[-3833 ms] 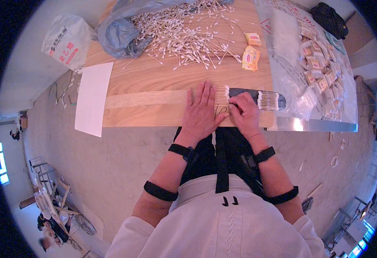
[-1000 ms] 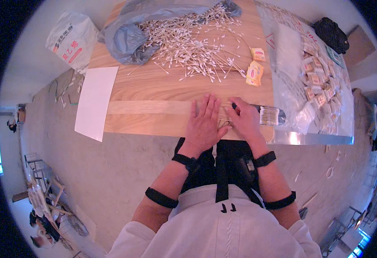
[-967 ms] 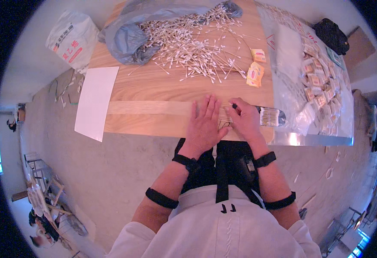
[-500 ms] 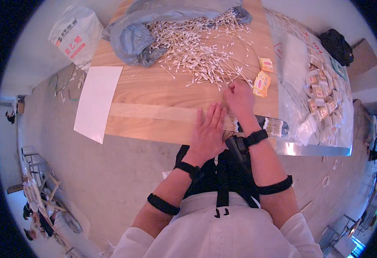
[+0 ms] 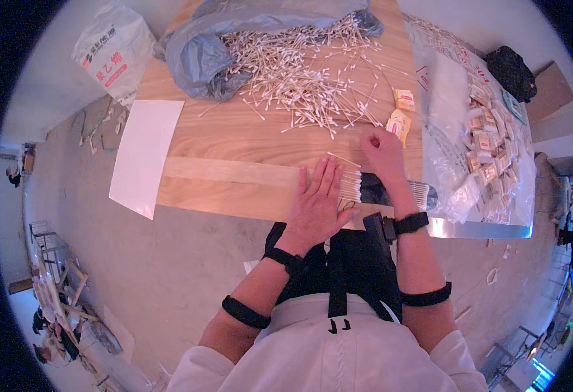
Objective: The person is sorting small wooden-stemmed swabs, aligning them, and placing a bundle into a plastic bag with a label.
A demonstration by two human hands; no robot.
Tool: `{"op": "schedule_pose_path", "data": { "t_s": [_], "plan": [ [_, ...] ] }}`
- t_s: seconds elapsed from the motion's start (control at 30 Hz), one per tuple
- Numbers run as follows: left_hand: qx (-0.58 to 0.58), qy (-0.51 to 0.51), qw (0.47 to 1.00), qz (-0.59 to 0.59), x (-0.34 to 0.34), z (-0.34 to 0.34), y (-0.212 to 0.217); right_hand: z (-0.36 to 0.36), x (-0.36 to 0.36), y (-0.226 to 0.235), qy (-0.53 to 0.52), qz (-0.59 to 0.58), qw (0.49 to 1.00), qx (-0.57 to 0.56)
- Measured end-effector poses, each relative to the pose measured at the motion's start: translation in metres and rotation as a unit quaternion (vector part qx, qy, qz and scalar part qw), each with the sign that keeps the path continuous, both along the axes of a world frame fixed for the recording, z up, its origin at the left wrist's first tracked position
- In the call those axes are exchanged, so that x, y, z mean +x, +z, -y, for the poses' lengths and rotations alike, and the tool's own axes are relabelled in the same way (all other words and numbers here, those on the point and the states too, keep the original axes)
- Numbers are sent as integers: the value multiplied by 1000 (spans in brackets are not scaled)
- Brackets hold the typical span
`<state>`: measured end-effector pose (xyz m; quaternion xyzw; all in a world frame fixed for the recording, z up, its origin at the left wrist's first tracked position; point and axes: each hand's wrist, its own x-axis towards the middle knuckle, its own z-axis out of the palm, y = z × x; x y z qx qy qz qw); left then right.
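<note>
The left hand (image 5: pixel 317 206) lies flat with fingers spread on the wooden table (image 5: pixel 234 140), its fingertips touching a neat row of cotton swabs (image 5: pixel 352 186) lined up on a dark tray (image 5: pixel 391 193) at the near edge. The right hand (image 5: pixel 383 151) reaches past that row toward the loose pile of cotton swabs (image 5: pixel 299 78), its fingers curled narrowly; whether it pinches anything cannot be told. Just beside it lie two small yellow packets (image 5: pixel 401 111). The pile spills from a crumpled grey plastic bag (image 5: pixel 198 52) at the far side. To the right, a clear plastic sheet (image 5: pixel 446 111) holds many small tan packets (image 5: pixel 492 147). A blank white paper sheet (image 5: pixel 144 153) overhangs the table's left edge, and a white sack with red print (image 5: pixel 113 52) sits on the floor beyond.
</note>
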<state>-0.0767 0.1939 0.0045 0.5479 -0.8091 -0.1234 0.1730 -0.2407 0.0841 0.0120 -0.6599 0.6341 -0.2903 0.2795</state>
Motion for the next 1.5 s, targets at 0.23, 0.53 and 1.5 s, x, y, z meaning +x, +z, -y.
{"op": "schedule_pose_path", "data": {
  "t_s": [0.23,0.53,1.5],
  "plan": [
    [4,3,999,54,-1,-1,2,27,39,20,-88,-124,983,99],
    [-6,6,999,42,-3,-1,0,28,30,-1,-124,-119,985,30],
    [42,119,919,-374,-12,10,-21,-100,39,-40,-153,398,900,-83]
  ]
}}
